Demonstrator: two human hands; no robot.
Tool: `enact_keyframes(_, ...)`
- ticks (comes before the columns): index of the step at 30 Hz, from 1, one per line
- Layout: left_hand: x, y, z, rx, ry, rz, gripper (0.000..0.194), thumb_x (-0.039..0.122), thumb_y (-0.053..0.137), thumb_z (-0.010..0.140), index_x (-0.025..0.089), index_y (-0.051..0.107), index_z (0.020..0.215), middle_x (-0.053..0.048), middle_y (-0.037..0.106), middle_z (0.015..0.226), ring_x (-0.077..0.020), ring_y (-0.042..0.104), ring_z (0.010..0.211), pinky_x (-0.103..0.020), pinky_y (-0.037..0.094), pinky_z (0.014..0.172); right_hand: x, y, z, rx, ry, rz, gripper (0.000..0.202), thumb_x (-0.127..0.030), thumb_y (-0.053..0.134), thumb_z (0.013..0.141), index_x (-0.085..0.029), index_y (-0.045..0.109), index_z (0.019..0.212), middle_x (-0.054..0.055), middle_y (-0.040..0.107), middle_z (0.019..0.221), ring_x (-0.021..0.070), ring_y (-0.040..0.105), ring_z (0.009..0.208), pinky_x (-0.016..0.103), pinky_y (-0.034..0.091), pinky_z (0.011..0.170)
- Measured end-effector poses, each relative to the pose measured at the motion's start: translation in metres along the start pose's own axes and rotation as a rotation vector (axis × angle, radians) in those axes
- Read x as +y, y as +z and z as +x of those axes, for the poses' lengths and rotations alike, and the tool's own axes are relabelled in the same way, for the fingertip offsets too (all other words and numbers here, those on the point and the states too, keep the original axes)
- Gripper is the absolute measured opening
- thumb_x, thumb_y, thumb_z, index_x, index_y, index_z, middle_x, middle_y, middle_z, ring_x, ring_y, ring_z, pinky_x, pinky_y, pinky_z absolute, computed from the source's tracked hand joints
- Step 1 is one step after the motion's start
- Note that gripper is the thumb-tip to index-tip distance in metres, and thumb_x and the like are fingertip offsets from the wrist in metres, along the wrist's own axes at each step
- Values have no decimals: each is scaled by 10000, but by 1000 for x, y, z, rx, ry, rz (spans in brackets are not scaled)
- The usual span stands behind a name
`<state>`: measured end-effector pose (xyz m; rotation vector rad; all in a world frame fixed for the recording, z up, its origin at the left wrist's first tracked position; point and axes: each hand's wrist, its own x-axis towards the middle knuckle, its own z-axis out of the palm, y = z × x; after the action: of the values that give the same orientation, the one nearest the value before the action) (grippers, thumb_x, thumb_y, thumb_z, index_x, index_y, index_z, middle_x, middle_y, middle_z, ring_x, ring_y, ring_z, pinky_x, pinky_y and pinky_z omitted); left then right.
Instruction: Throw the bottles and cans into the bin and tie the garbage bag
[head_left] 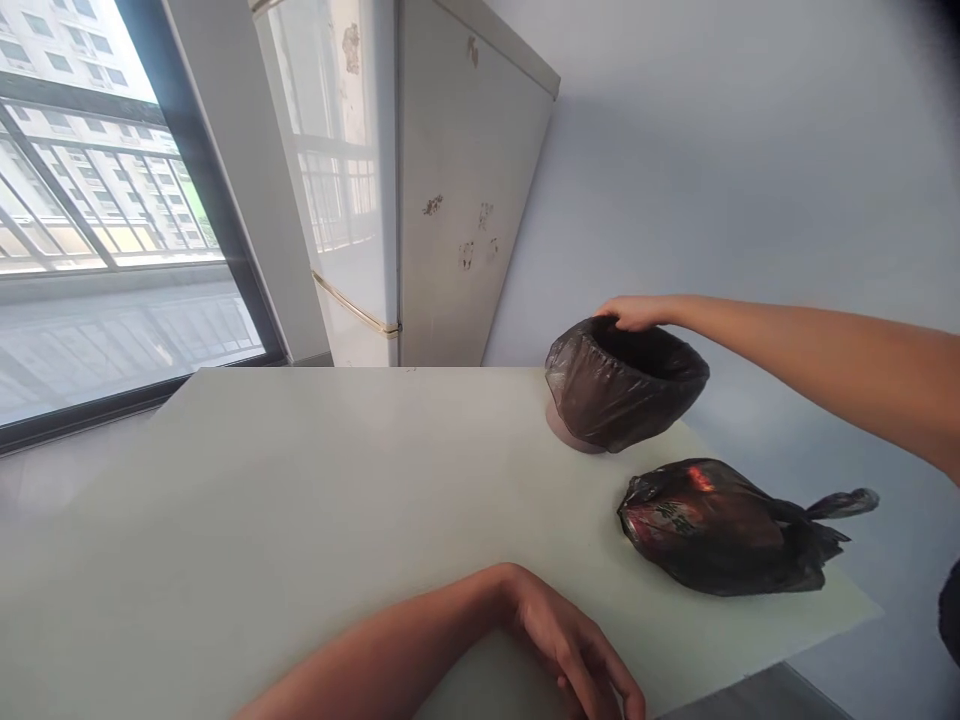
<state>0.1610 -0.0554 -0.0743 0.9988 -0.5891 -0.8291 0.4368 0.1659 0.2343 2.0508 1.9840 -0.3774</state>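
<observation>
At the table's far right, a small bin (568, 428) with a pinkish base is lined with a black plastic bag (607, 390) folded over its rim. The bin leans to one side. My right hand (634, 312) is closed on the bin's far rim, with some fingertips hidden inside. Close to the front edge, my left hand (566, 640) hangs loosely bent with its fingers a little apart and nothing visible in it. Between the two hands lies a knotted black plastic bag (712, 530), full, with reddish contents showing through.
The pale table (337, 480) fills the lower view, its right edge beside the wall (675, 170). Behind it stands a worn white fridge (450, 180). On the left is a dark-framed glass door (225, 230) with a railing outside.
</observation>
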Motion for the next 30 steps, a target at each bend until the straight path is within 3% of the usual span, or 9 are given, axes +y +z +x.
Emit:
enact_keyframes(6,4,5,-1,25,-12,-1,334,251,881,762,166,709,1036,0,700,898,-159,697,795,-295,630,767,51,6,2,34,99,-27,403,4,535,779,-105,757,1098,141,781,1090,208,697,950,287,483,865)
enact_keyframes(10,7,7,-3,33,-29,6,350,257,879,769,164,699,1054,-1,692,899,-152,688,753,-300,627,772,66,17,2,63,139,-24,367,-18,585,788,-116,759,1096,148,777,1122,254,705,994,303,500,883)
enact_keyframes(13,8,9,-4,41,-29,-5,329,275,873,780,164,701,1037,-5,690,892,-160,692,793,-291,622,767,73,20,-2,78,125,2,469,-49,648,814,-152,716,1267,154,726,1295,277,678,1128,309,483,955)
enact_keyframes(16,9,11,-5,45,-27,2,321,284,865,791,172,697,1041,12,681,846,-132,655,699,-280,617,760,79,17,-20,102,117,127,779,-176,721,896,-147,400,1605,264,543,1515,285,614,1272,319,455,977)
enact_keyframes(19,10,13,-6,51,-29,13,324,291,874,783,168,697,1025,18,676,811,-112,611,629,-267,609,727,88,14,-59,217,133,307,1094,-318,747,934,-91,-21,1681,417,355,1566,290,543,1375,306,446,942)
enact_keyframes(22,15,17,-8,75,-28,6,309,305,869,793,168,696,1009,34,646,764,-89,560,581,-249,602,710,108,25,-110,404,200,420,1045,-390,692,980,-94,-29,1676,443,332,1558,288,516,1408,298,451,934)
enact_keyframes(24,18,20,-9,79,-33,-12,290,320,853,815,170,695,1006,45,626,746,-72,516,546,-252,606,726,129,49,-149,445,264,508,760,-442,542,1053,-152,201,1667,382,413,1550,256,564,1363,300,469,944)
enact_keyframes(26,20,22,-10,80,-43,-29,289,324,851,818,170,696,1008,46,630,756,-64,496,533,-259,611,740,153,87,-191,381,342,574,552,-501,352,1085,-205,517,1519,325,490,1526,251,575,1356,324,493,961)
enact_keyframes(30,21,24,-11,122,-69,-40,310,319,867,799,160,701,1006,23,675,831,-67,538,568,-248,606,722,182,192,-275,331,487,782,408,-655,415,982,-493,673,1254,179,494,1579,282,563,1392,419,517,989)
